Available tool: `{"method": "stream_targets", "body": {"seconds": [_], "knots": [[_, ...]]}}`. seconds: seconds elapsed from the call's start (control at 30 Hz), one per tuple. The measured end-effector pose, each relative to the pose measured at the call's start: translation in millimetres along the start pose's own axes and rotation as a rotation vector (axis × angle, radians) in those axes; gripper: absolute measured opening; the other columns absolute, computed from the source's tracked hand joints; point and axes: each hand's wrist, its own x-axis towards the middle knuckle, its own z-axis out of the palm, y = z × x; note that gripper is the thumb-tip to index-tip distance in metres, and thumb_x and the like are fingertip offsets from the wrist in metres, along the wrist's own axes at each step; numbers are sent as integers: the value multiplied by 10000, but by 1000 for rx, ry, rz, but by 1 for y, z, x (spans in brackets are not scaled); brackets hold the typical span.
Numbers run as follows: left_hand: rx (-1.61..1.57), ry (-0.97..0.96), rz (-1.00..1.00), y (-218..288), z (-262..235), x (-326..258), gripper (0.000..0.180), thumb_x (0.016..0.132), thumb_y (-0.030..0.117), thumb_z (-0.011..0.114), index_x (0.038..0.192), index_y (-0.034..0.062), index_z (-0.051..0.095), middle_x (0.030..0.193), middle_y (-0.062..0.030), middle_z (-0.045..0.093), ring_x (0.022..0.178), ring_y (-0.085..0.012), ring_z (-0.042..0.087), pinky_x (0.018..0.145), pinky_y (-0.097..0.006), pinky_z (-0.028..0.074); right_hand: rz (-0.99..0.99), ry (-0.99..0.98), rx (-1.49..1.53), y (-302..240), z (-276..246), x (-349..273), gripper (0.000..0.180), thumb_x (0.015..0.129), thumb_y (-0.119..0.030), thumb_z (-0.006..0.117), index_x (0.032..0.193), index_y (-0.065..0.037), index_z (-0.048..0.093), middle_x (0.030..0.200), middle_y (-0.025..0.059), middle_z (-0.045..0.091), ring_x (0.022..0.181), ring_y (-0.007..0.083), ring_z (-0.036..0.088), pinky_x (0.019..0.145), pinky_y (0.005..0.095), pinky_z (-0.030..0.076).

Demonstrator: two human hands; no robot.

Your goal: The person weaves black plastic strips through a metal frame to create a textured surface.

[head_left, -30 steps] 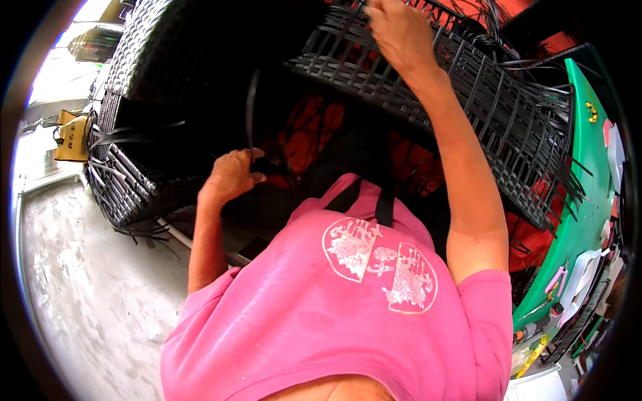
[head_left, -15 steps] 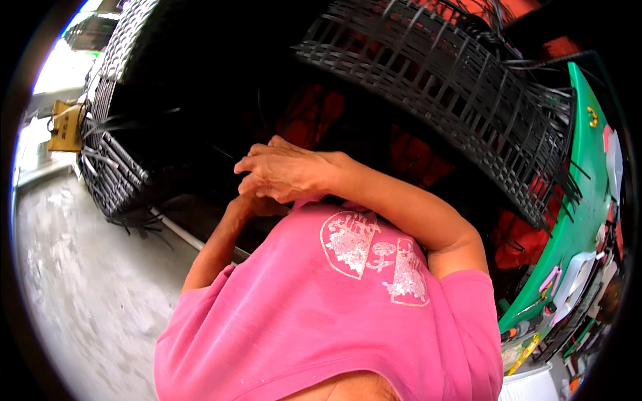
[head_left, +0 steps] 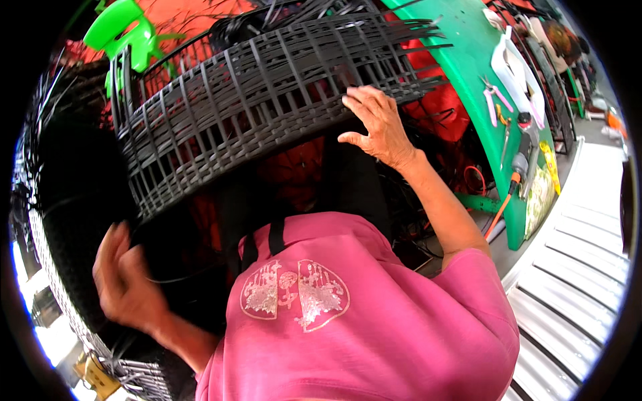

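Note:
A black woven wicker panel [head_left: 254,127] spans the upper middle, its flat strips crossing upright slats and loose ends sticking out at the right. At its lower right part is my right hand [head_left: 380,130], fingers spread and thumb apart, holding nothing; its fingertips overlap the weave, but contact is unclear. Lower left, my left hand [head_left: 130,287] is raised beside the dark side of the wicker piece, smeared by motion. A thin pale line runs rightward from near this hand; whether it is held does not show.
To the right stands a green table [head_left: 468,73] with pink-handled pliers [head_left: 495,100], a power tool [head_left: 521,160] and a white tray [head_left: 515,67]. A bright green chair [head_left: 124,33] is at the far left. White slatted panels [head_left: 568,267] lie lower right.
My hands were together near the middle; now they are apart, the left lower left and the right at the panel. The view has turned right, bringing the green table and chair further in.

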Motion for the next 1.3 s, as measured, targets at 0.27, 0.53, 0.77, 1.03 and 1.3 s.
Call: {"method": "stream_targets", "body": {"seconds": [0.27,0.53,0.77,1.03,1.3], "knots": [[141,-817,878,20,250,-23,933,702,482,702,1366,-43,311,1414,-216,330,1351,-345,255,1108,-494,150,145,-465,-248,59,-13,14,1175,539,-458,818,1447,-87,171,1500,167,158,1395,312,127,1046,645,144],[271,-758,887,25,288,-39,886,758,494,656,1374,-36,302,1438,-253,260,1358,-408,181,1102,-516,120,223,-560,-223,89,-5,22,1224,503,-468,826,1449,-73,157,1499,192,153,1402,317,113,1037,662,144],[255,-667,813,24,292,-40,832,767,484,649,1361,-10,339,1428,-253,266,1330,-419,227,1081,-508,179,252,-368,-220,77,14,3,1148,551,-457,815,1440,-74,198,1479,193,207,1392,325,146,1035,652,172],[334,-687,787,20,282,-40,805,769,504,634,1347,8,373,1387,-187,355,1220,-367,356,998,-490,261,298,-219,-187,58,29,-9,1085,586,-449,801,1437,-93,228,1463,198,237,1375,328,198,1037,642,176],[400,-594,860,20,294,-32,720,816,499,583,1319,12,415,1367,-168,389,1265,-380,318,1016,-529,225,320,-198,-144,58,31,-12,1031,620,-411,790,1435,-100,238,1471,188,227,1377,310,196,1064,608,149]]}}
